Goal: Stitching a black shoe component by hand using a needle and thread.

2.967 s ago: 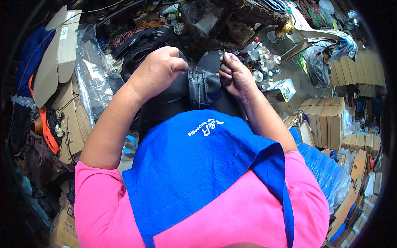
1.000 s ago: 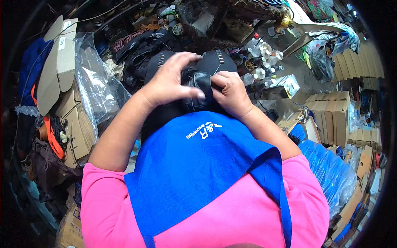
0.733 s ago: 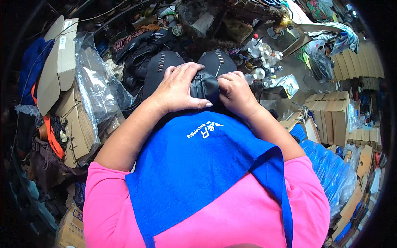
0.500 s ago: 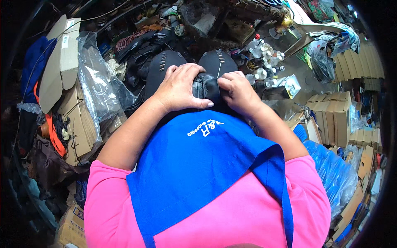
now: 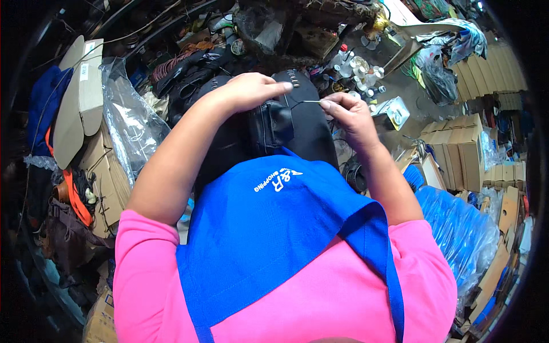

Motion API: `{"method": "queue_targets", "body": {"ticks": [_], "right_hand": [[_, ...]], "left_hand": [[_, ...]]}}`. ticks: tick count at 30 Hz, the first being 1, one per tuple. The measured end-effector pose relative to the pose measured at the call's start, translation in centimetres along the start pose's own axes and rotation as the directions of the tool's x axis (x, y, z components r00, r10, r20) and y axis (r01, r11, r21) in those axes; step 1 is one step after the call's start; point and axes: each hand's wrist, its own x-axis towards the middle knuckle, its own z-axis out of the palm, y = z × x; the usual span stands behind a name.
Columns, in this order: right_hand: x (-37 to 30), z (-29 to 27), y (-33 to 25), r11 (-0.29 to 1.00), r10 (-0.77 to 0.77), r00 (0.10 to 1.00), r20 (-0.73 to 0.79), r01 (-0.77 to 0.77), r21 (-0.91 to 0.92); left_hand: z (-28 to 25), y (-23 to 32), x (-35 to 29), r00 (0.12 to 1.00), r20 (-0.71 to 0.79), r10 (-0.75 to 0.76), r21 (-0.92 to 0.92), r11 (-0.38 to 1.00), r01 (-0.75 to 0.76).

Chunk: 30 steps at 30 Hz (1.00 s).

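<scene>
A black leather piece with a stitched seam lies across my lap, between my dark-clad thighs. My right hand, to its right, pinches a thin metal needle between thumb and fingertips. From the needle's left end a dark thread curves back toward the leather. Over the far end of the leather, my left hand is raised with its fingers stretched to the right, and nothing shows in it. Part of the leather is hidden under that hand.
Plastic bottles and a small white box stand beyond my right hand. Stacked cardboard and blue plastic-wrapped goods are at the right. Clear plastic sheeting and flat cardboard pieces stand at the left.
My left hand has let go of the leather and lifted away from it. My right hand has moved right and drawn back, and the needle with its thread now shows plainly.
</scene>
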Motion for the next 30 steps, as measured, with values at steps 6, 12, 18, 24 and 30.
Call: {"method": "queue_targets", "body": {"ticks": [6, 12, 18, 24, 30], "right_hand": [[1.2, 2.7, 1.9, 0.885, -0.005, 1.0, -0.023, 0.015, 0.466], [0.5, 3.9, 1.7, 0.774, 0.045, 0.999, -0.015, -0.026, 0.632], [2.0, 3.0, 2.7, 0.818, 0.032, 0.996, -0.088, 0.024, 0.574], [1.9, 3.4, 1.9, 0.877, 0.071, 0.997, 0.006, -0.065, 0.476], [1.6, 3.2, 0.6, 0.949, -0.049, 0.999, -0.003, 0.048, 0.312]], "left_hand": [[0.0, 3.0, 3.0, 0.919, 0.387, -0.071, 0.358, 0.93, -0.079], [0.7, 0.7, 2.8, 0.888, 0.438, 0.143, -0.033, 0.989, -0.143], [2.7, 0.0, 0.0, 0.957, 0.264, 0.115, -0.152, 0.985, -0.077], [2.6, -0.4, -2.8, 0.956, 0.223, 0.192, -0.319, 0.941, -0.115], [2.1, -0.2, -1.4, 0.917, 0.301, 0.261, -0.488, 0.869, -0.087]]}}
